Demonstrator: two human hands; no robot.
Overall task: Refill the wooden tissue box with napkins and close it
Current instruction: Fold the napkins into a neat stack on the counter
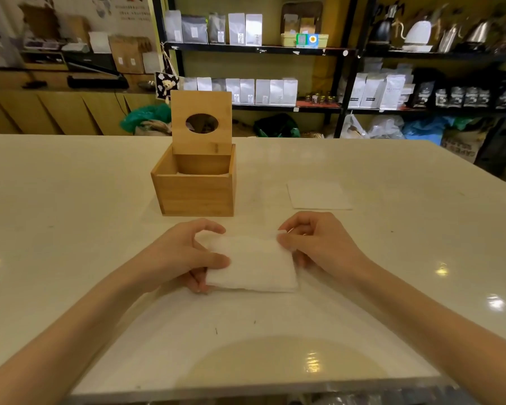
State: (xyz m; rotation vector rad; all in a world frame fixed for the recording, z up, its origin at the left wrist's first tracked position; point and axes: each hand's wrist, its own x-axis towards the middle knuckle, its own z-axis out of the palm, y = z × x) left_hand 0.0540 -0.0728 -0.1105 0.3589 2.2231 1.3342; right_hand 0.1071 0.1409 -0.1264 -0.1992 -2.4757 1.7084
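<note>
The wooden tissue box (197,194) stands open on the white table, a little beyond my hands. Its lid (201,112), with an oval hole, is raised upright at the back. The inside that I can see holds no napkins. A white stack of napkins (253,266) is held just above the table in front of the box. My left hand (184,255) grips its left edge, thumb on top. My right hand (313,244) pinches its upper right corner. A second flat white napkin (319,195) lies on the table to the right of the box.
The white table (70,214) runs wide to both sides; its near edge is close to me. Behind it stand black shelves (260,49) with white bags, kettles and bottles, and a wooden counter at the back left.
</note>
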